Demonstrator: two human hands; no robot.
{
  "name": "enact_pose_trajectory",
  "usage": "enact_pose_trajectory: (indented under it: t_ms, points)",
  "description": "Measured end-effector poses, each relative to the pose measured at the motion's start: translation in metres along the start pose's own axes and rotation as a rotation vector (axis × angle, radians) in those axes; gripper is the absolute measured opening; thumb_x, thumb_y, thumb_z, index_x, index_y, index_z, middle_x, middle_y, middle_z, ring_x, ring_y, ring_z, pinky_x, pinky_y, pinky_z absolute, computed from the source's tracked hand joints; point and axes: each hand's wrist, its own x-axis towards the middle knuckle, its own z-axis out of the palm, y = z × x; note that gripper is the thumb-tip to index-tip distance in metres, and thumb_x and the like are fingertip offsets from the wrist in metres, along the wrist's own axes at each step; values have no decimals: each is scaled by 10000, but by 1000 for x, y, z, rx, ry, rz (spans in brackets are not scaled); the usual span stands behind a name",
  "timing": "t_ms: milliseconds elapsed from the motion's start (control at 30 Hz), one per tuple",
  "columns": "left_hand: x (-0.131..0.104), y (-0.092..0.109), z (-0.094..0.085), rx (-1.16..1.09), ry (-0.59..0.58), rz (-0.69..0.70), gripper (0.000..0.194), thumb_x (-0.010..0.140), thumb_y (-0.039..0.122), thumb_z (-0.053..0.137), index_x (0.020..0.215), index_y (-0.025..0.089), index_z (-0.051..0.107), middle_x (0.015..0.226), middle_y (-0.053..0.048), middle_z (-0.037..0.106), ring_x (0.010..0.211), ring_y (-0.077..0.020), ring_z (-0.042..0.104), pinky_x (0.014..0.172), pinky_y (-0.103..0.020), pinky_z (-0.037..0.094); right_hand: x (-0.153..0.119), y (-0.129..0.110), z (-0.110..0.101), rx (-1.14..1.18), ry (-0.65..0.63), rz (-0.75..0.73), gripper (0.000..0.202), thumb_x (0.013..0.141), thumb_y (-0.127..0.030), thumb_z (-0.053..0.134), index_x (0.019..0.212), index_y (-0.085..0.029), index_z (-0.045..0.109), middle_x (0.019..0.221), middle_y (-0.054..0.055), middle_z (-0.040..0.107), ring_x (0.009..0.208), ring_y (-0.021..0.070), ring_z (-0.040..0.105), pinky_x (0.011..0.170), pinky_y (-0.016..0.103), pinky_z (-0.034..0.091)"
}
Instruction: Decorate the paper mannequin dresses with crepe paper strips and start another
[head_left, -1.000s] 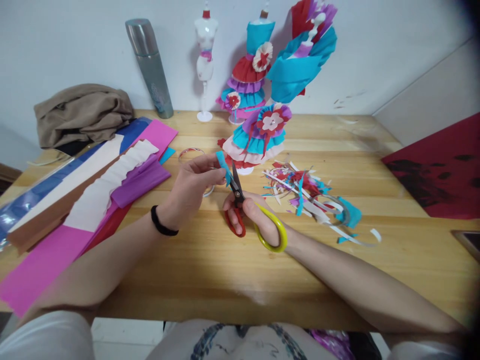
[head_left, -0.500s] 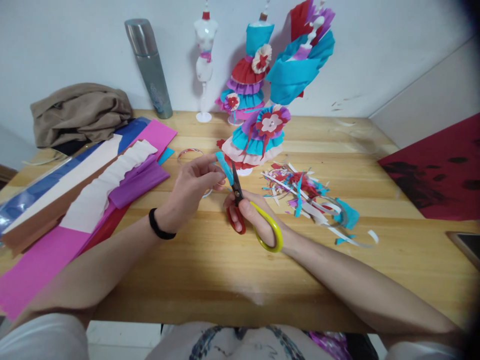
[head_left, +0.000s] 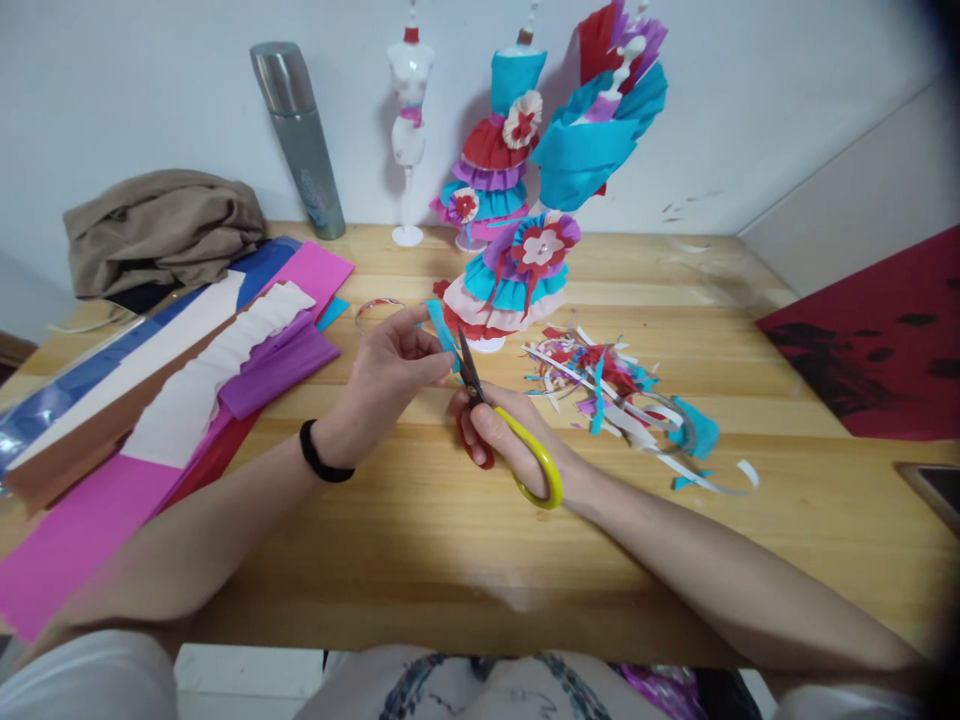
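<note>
Between the thumb and fingers of my left hand [head_left: 397, 370] is a narrow blue paper strip [head_left: 442, 328], its upper end angled up and away from me. My right hand [head_left: 510, 435] grips scissors [head_left: 541, 462] with one yellow and one red handle. Their dark blades point up and left, right beside the strip; I cannot tell whether they touch it. Just beyond the blades stands a small mannequin in a ruffled paper dress [head_left: 517, 275] of blue, purple, pale pink and red, with a flower on the front.
Paper scraps [head_left: 600, 375] lie in a heap to the right. Coloured paper sheets [head_left: 202, 390] and a brown cloth [head_left: 161, 230] cover the left side. Along the wall stand a grey-green flask [head_left: 300, 140], a bare white mannequin [head_left: 410, 95] and another dressed mannequin [head_left: 495, 140].
The blue strip has shifted slightly left and tilted. The scissors have drawn slightly back with my right hand; my left hand still pinches the strip.
</note>
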Motion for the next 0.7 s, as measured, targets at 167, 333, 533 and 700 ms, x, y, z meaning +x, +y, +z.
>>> enact_pose_trajectory:
  t_ms: [167,333,533,700]
  points:
    - [-1,3,1,27,-37,-11,363,603,120,770,952,159,674,558,64,600,510,-70,505,485,-199,356,1,1,-3,-63,11,-28,642,907,-814,375,847,-198,546,584,-20,521,477,134,524,496,276,432]
    - [-1,4,1,55,-50,-22,283,587,90,760,819,173,620,551,69,586,511,-66,496,485,-198,347,4,8,-4,-161,30,-111,590,937,-763,379,847,-205,548,610,0,528,559,162,528,527,287,404]
    - [-2,2,1,66,-92,-16,279,606,109,747,866,166,662,570,47,623,530,-89,552,523,-209,402,5,12,-5,-194,33,-137,563,948,-737,374,864,-208,549,662,18,553,622,178,536,554,290,389]
    - [-2,5,1,83,-112,-36,245,590,98,735,805,164,637,552,50,598,513,-86,535,513,-211,382,4,11,-5,-189,32,-133,540,942,-726,396,854,-215,546,646,8,534,615,176,530,558,291,391]
